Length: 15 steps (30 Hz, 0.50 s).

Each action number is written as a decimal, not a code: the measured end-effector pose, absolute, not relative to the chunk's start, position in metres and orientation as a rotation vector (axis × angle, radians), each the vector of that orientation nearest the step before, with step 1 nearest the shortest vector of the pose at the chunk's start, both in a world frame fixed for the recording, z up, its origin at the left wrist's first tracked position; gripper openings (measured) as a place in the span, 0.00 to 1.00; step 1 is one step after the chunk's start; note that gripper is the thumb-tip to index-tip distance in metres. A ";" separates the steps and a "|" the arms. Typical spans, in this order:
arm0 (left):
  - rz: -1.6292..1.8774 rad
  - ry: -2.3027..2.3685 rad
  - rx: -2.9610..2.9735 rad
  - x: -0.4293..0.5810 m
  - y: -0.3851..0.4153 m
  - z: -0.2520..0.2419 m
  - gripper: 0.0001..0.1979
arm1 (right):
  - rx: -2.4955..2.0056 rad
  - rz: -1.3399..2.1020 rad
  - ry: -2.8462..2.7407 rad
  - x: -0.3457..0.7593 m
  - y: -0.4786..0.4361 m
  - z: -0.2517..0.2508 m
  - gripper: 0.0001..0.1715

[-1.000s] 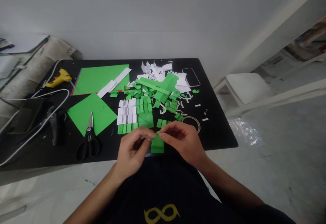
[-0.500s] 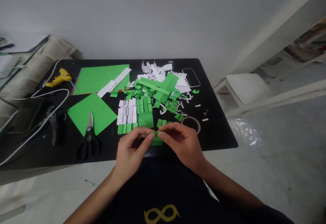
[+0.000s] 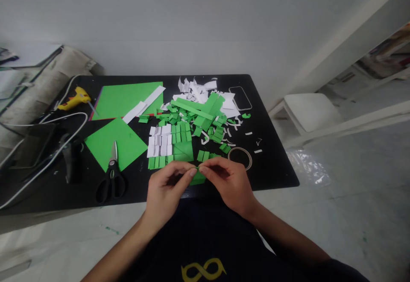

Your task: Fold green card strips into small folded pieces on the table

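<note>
Near the table's front edge, my left hand (image 3: 166, 188) and my right hand (image 3: 229, 183) meet fingertip to fingertip, both pinching a small green paper piece (image 3: 197, 168) that the fingers mostly cover. Just below it lies more green paper (image 3: 197, 179). Beyond my left hand is a green sheet (image 3: 184, 150) bearing rows of folded white pieces (image 3: 160, 141) and green pieces (image 3: 181, 132). A few folded green pieces (image 3: 203, 156) lie just past my fingertips.
Green and white scraps (image 3: 205, 115) are heaped at the back. Scissors (image 3: 112, 175) rest partly on a green square (image 3: 115, 141). A yellow glue gun (image 3: 75, 98) and white cables are at left. A tape ring (image 3: 240, 158) lies right; a white stool (image 3: 312, 112) stands beyond.
Both hands keep their pinch, with the fingertips shifted very slightly. Less of the small green piece shows between them.
</note>
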<state>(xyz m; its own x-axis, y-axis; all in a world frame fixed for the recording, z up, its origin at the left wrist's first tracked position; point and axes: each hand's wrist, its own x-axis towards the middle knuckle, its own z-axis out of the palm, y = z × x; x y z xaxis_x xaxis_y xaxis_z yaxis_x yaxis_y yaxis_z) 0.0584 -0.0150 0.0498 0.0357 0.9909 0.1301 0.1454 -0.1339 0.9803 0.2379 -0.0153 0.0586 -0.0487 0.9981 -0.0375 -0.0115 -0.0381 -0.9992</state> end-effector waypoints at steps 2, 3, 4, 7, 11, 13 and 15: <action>1.217 1.232 1.434 0.059 -0.015 0.048 0.01 | -1.207 1.278 -1.223 0.237 -0.016 0.058 0.07; 1.219 1.229 1.434 0.059 -0.015 0.048 0.01 | -1.208 1.278 -1.226 0.237 -0.016 0.058 0.07; 1.218 1.225 1.433 0.059 -0.015 0.048 0.01 | -1.207 1.277 -1.228 0.236 -0.016 0.058 0.07; 1.213 1.204 1.423 0.060 -0.014 0.048 0.01 | -1.209 1.282 -1.229 0.235 -0.016 0.058 0.07; 1.211 1.165 1.429 0.060 -0.012 0.048 0.02 | -1.199 1.288 -1.234 0.236 -0.014 0.056 0.07; 1.199 1.155 1.437 0.060 -0.011 0.048 0.03 | -1.194 1.288 -1.231 0.237 -0.014 0.055 0.07; 1.184 1.148 1.436 0.060 -0.011 0.047 0.03 | -1.204 1.298 -1.221 0.238 -0.013 0.054 0.07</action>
